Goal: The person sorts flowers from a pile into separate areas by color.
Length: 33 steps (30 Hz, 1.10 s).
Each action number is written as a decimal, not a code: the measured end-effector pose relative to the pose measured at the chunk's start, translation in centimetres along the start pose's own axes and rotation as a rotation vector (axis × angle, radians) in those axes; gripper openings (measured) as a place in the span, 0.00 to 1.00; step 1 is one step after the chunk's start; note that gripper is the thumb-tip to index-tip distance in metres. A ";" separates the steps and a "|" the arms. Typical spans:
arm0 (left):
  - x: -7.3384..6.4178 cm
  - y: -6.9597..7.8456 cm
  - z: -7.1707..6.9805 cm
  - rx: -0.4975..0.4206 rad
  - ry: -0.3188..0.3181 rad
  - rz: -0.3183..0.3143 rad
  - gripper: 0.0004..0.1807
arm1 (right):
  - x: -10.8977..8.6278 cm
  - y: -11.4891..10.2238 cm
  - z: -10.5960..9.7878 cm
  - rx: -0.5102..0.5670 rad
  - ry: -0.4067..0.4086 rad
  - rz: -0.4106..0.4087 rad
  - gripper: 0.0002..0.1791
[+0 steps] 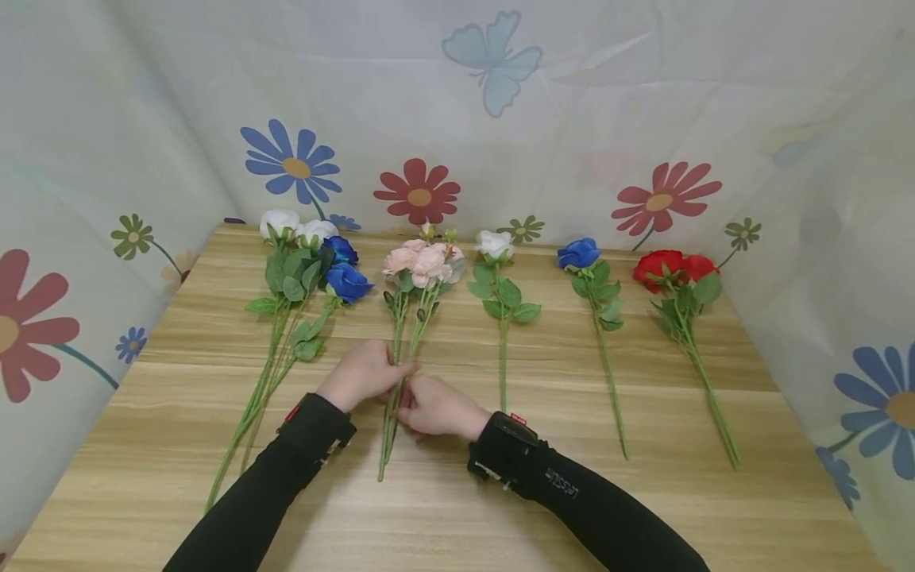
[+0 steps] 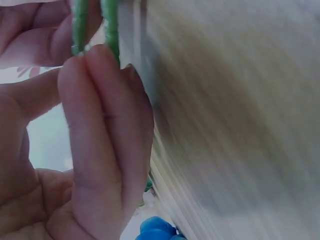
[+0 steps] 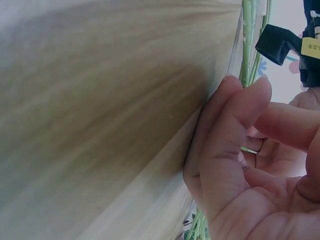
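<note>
Pale pink flowers [image 1: 427, 264] lie on the table with their green stems toward the person. My left hand [image 1: 366, 372] pinches these stems from the left, about midway down. Just below it, my right hand [image 1: 438, 407] holds the same stems from the right with curled fingers. In the left wrist view, two green stems [image 2: 110, 27] run down to the left hand's fingertips [image 2: 102, 57]. Stems [image 3: 247, 40] also rise behind the right hand's fingertips [image 3: 260, 92] in the right wrist view. The fingers partly hide the stems.
On the left lie white roses [image 1: 280, 224] and blue roses [image 1: 349, 283] with crossing stems. To the right are a single white rose [image 1: 495, 245], a blue rose [image 1: 579, 253] and red roses [image 1: 659, 268]. A flower-printed curtain [image 1: 572, 95] surrounds the wooden table [image 1: 557, 508].
</note>
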<state>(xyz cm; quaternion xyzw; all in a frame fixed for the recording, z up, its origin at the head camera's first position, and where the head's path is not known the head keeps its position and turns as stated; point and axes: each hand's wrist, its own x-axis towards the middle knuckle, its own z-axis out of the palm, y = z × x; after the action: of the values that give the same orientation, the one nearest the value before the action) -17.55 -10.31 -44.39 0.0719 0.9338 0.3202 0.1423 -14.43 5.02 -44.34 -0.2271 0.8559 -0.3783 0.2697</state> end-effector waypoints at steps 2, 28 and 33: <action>0.1 0.1 0.1 0.018 0.000 0.007 0.27 | -0.1 0.0 0.0 -0.001 -0.001 -0.006 0.06; 0.9 0.2 -0.3 -0.004 0.013 -0.078 0.26 | -3.6 1.0 -2.5 0.011 0.024 0.003 0.06; 0.8 0.3 -0.1 0.050 0.060 -0.041 0.29 | -4.4 1.2 -3.3 0.014 0.051 -0.007 0.06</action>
<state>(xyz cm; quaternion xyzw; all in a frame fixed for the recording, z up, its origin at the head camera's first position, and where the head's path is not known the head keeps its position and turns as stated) -18.29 -9.93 -44.27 0.0466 0.9466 0.2961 0.1189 -13.39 10.13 -42.15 -0.2184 0.8591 -0.3908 0.2482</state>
